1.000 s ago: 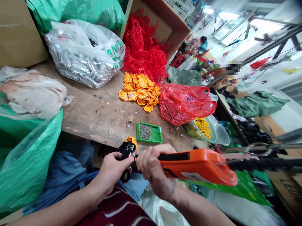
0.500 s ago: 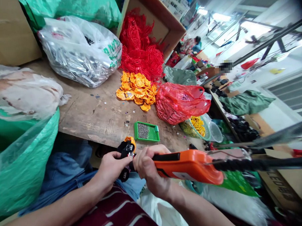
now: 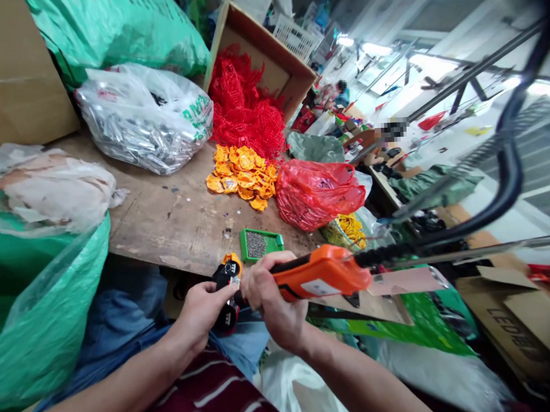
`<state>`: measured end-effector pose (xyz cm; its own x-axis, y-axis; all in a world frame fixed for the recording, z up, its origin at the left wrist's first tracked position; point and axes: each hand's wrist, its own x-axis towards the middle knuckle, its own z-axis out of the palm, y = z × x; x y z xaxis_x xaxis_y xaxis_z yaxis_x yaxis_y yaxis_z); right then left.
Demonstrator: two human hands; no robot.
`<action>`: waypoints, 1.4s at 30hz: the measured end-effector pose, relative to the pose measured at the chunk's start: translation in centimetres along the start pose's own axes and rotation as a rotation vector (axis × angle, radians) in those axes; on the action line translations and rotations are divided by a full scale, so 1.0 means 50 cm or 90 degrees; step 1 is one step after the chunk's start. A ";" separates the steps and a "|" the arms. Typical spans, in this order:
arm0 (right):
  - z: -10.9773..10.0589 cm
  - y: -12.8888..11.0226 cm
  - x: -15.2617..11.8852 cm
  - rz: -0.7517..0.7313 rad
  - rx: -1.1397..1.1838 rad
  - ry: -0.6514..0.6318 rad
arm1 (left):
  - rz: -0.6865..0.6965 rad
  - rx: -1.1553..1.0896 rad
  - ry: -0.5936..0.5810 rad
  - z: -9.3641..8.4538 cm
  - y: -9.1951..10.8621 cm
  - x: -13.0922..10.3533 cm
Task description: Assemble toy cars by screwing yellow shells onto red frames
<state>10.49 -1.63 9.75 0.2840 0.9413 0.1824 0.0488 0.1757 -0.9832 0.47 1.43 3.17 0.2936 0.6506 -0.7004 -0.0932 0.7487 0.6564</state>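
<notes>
My left hand [image 3: 206, 309] pinches a small black and orange part [image 3: 227, 272] at the table's front edge. Wrapped round an orange electric screwdriver [image 3: 321, 274], my right hand [image 3: 272, 297] holds it nearly level, its cable running off to the right. The tool's front end meets the part between my hands; the exact contact is hidden by my fingers. Just beyond them lies a green tray [image 3: 276, 241] with small grey screws [image 3: 256, 244] in its left side. Further back is a pile of orange plastic pieces [image 3: 244, 174].
On the wooden table [image 3: 152, 226] stand a clear bag of silvery parts [image 3: 148, 132], a red bag [image 3: 317, 195] and a crate [image 3: 292, 87] spilling red plastic pieces. Green sacks [image 3: 38, 313] flank the left side. A yellow-filled basket [image 3: 349, 230] is at the right. People are far behind.
The screwdriver's rear end has swung up and left, and its cable now loops higher at the right. My right hand has risen slightly. The camera view has shifted a little.
</notes>
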 end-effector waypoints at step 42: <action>0.014 0.049 0.035 0.068 -0.261 -0.066 | 0.111 -0.178 -0.152 -0.112 0.029 0.005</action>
<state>10.43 0.64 7.66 0.2119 0.9756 0.0582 0.4065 -0.0338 -0.9130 -4.90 3.38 2.39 0.4601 0.7473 -0.4794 -0.4066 0.6573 0.6345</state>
